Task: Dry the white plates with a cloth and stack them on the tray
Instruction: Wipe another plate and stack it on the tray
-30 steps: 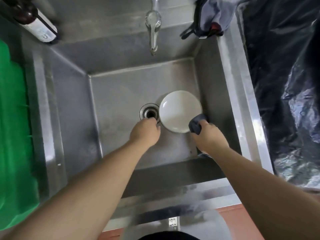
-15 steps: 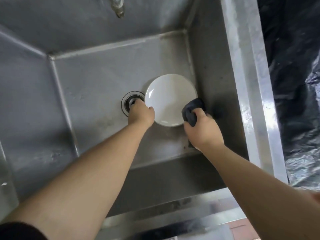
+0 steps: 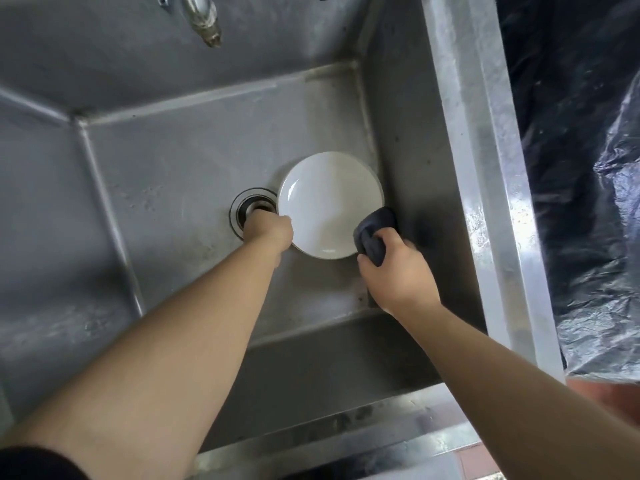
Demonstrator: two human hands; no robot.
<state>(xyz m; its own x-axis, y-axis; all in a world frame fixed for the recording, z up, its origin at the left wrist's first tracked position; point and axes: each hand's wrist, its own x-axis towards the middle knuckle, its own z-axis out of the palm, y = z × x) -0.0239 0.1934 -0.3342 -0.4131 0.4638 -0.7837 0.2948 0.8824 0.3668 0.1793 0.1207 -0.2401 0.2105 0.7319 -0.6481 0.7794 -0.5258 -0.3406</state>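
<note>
**A:** so where's the plate at right now?

**B:** the white plate (image 3: 329,202) is lying face up on the bottom of the steel sink (image 3: 166,168), over toward the right wall. Its left edge is just beside the drain (image 3: 247,211), maybe overlapping the ring a bit. Looks like there could be a second rim peeking out underneath it, but I can't tell for sure.

**A:** and the hands?

**B:** left hand (image 3: 268,230) is down at the plate's left edge, right where plate meets drain. Fingers are curled under and mostly hidden from where I'm standing, so it looks like it's got hold of the rim, but I can't actually see the grip. Right hand (image 3: 396,268) is easier: it's clenched around a bunched-up dark cloth (image 3: 374,230), and the cloth is touching the plate's lower right edge, tucked between the plate and the sink wall.

**A:** anything else around?

**B:** the faucet spout (image 3: 204,20) hangs over the back of the basin, well apart from the plate. On the right, past the sink's wide flat rim, there's crinkly black plastic sheeting (image 3: 581,168). A bit of dark sleeve (image 3: 31,462) shows at the bottom left on the left arm, both forearms bare otherwise.
</note>
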